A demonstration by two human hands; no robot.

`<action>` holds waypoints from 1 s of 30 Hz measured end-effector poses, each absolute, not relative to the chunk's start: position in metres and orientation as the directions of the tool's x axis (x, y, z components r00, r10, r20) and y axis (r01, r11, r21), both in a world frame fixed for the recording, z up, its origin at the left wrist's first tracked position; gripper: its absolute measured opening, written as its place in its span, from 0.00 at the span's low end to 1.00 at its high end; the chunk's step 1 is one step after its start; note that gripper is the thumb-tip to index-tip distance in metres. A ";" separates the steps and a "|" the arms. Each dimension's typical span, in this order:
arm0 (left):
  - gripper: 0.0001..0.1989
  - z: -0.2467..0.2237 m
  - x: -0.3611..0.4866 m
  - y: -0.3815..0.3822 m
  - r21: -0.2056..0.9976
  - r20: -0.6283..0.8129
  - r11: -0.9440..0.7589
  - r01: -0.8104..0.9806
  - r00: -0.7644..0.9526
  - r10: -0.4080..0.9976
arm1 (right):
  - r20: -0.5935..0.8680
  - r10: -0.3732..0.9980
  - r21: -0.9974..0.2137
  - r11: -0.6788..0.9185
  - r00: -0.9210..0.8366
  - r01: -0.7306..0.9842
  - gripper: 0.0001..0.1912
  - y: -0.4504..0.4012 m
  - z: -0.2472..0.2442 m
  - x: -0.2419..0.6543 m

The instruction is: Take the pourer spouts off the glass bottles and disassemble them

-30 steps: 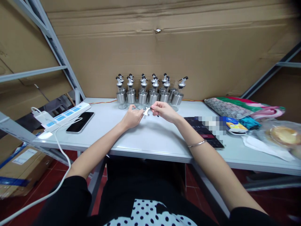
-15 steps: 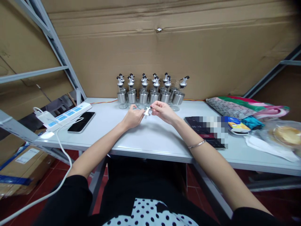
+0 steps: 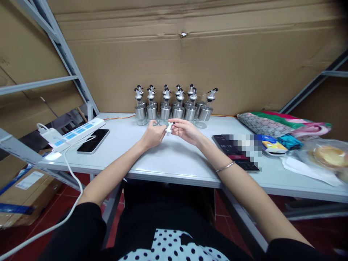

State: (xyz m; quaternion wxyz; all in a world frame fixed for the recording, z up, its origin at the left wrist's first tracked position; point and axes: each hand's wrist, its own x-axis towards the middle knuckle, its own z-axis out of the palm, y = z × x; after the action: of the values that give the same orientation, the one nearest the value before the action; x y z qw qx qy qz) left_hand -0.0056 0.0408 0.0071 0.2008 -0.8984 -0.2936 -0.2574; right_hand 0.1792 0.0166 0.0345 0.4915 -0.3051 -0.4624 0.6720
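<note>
A small silver-white pour spout with a black tip is held above the table, just in front of the bottles. My left hand is closed on it from the left. On the other side, my right hand has its fingers curled around the black-tipped end. Behind both hands stand several glass oil bottles with steel sleeves, in two rows, most topped by similar spouts. One front bottle at the right end leans a little in view. A back-row bottle near it shows no spout.
A white power strip and a dark phone lie left on the grey table. To the right are a tablet-like screen, a blue-and-yellow packet, folded cloth and a bagged round food item. Cardboard backs the table.
My right hand has shifted slightly left and its fingers have opened out more around the spout, which now sits more upright. My left hand has barely moved.
</note>
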 end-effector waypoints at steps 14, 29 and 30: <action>0.16 0.007 -0.006 0.042 -0.147 0.591 -0.757 0.637 0.670 0.450 | 0.061 0.868 -0.923 -0.139 -0.492 -0.360 0.11 0.015 0.032 0.180; 0.15 0.005 -0.006 0.042 -0.108 0.576 -0.760 0.641 0.663 0.478 | 0.078 0.886 -0.933 -0.097 -0.456 -0.347 0.10 0.014 0.032 0.177; 0.15 0.005 -0.005 0.041 -0.104 0.573 -0.759 0.643 0.662 0.483 | 0.082 0.886 -0.932 -0.094 -0.456 -0.350 0.11 0.014 0.032 0.177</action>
State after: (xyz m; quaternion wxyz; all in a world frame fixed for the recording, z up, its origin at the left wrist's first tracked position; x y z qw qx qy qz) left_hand -0.0054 0.0412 0.0053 0.1505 -0.8991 -0.3131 -0.2661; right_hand 0.1766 0.0140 0.0316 0.4481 -0.2671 -0.5024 0.6895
